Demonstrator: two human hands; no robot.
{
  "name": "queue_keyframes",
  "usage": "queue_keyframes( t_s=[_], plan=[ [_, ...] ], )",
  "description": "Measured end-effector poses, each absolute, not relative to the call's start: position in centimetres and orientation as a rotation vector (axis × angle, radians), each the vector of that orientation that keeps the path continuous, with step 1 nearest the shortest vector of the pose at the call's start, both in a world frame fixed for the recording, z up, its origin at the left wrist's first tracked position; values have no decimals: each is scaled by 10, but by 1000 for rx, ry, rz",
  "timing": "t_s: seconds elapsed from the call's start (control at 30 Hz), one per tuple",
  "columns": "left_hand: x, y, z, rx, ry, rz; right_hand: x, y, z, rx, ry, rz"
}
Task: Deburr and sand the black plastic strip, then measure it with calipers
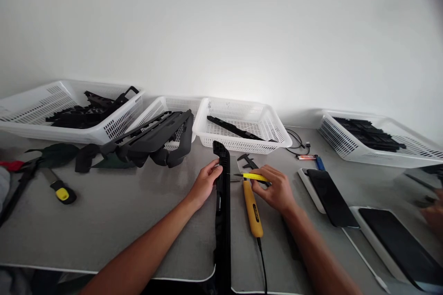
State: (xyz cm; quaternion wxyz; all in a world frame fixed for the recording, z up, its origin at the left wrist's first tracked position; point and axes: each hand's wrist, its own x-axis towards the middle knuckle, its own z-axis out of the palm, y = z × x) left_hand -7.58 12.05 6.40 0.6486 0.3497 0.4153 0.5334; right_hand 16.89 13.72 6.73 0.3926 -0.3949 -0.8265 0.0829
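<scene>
A long black plastic trim piece point(223, 193) lies lengthwise in front of me, its near end at the table's front edge. My left hand point(206, 182) grips its left side near the far end, with fingers and thumb closed on it. On the other side, my right hand point(275, 186) pinches a slim yellow craft knife point(255, 177). Its thin dark tip points left and is close to the trim piece; I cannot tell whether they touch. Below my right hand lies a corded tool with a yellow handle point(253, 209). A caliper point(248, 162) rests just beyond the knife.
White baskets point(242, 143) stand along the wall, several holding black parts. Curved dark panels point(162, 133) lean out of one. To the left lies a yellow-and-black handled blade point(64, 192). Phones point(332, 198) on white blocks lie at right. Another person's hand point(434, 214) shows at the right edge.
</scene>
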Motion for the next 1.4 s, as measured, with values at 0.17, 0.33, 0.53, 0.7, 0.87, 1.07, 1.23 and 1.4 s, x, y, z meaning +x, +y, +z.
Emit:
queue_keyframes(
  t_s=[0.17, 0.33, 0.53, 0.7, 0.87, 1.07, 1.23, 1.4],
  plan=[
    [-75, 118, 65, 790, 902, 1152, 169, 140, 64, -1080, -2056, 171],
    [-77, 114, 68, 834, 839, 1056, 171, 142, 64, -1129, -2015, 175],
    [-77, 115, 69, 859, 838, 1110, 172, 139, 70, -1101, -2039, 186],
    [-76, 116, 69, 855, 844, 1168, 171, 137, 71, -1029, -2126, 254],
    [-77, 118, 71, 783, 836, 1236, 169, 136, 71, -1007, -2144, 251],
    [-76, 119, 69, 721, 817, 1257, 165, 134, 71, -1051, -2080, 223],
    [-74, 117, 64, 697, 828, 1226, 159, 132, 70, -1018, -2100, 217],
    [-74, 117, 65, 685, 804, 1247, 159, 131, 72, -1016, -2109, 194]
  ],
)
